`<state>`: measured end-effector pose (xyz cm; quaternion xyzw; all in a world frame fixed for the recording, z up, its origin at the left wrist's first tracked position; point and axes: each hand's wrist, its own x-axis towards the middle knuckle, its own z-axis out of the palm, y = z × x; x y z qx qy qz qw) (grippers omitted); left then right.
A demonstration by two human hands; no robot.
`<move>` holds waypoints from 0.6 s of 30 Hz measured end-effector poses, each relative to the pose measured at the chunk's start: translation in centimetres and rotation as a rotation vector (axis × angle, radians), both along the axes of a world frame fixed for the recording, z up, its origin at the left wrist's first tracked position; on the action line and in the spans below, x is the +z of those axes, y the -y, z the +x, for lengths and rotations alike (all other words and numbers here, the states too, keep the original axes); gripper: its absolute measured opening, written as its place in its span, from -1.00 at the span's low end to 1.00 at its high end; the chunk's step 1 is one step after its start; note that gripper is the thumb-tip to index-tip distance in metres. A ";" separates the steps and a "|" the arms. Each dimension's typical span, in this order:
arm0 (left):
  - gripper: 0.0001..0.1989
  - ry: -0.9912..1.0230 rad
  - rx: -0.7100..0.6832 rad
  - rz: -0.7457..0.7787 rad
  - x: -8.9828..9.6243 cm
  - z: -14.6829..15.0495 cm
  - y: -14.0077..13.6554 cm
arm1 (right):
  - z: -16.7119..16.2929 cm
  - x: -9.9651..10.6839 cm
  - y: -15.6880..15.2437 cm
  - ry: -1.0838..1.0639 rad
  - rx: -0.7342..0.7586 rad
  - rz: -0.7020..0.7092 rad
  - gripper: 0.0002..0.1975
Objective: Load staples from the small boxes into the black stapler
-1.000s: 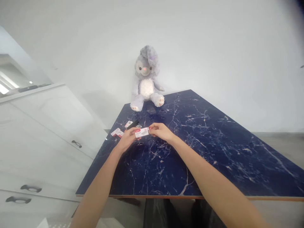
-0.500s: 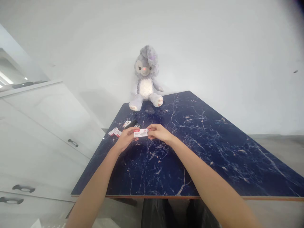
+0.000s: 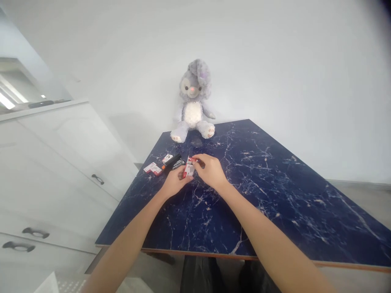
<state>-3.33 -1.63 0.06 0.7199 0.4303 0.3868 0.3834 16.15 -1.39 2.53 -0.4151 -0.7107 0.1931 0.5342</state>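
Observation:
My left hand [image 3: 174, 182] is closed around the lower part of a small red-and-white cardboard box [image 3: 188, 169], which is tilted with one end up. At that upper end, the thumb and fingers of my right hand [image 3: 210, 171] pinch the red flap, which looks lifted. What is inside the box cannot be made out. Just beyond my left hand lies a black object that looks like a stapler [image 3: 173, 161], partly hidden by the fingers. Left of it, more small red-and-white boxes [image 3: 155, 169] lie on the table, and another white box [image 3: 167, 158] sits behind them.
A grey plush rabbit [image 3: 194, 106] sits at the table's far edge against the wall. The table [image 3: 259, 195] has a dark blue marbled top. White cabinets [image 3: 61, 162] with dark handles stand along the left.
The box was held level between both hands; now it is turned end up in my left hand. My right hand has moved to its top flap. The view has shifted slightly.

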 end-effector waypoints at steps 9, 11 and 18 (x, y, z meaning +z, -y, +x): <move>-0.43 -0.069 -0.020 0.113 1.0 -1.3 -0.1 | 1.8 -0.4 -1.0 0.332 -0.021 0.119 -0.78; -0.44 -0.077 -0.029 0.119 1.0 -1.3 -0.1 | 1.7 -0.6 -1.0 0.380 -0.035 0.101 -0.76; -0.41 -0.025 -0.043 0.045 1.1 -1.3 0.0 | 1.8 -0.7 -1.1 0.403 -0.001 0.051 -0.76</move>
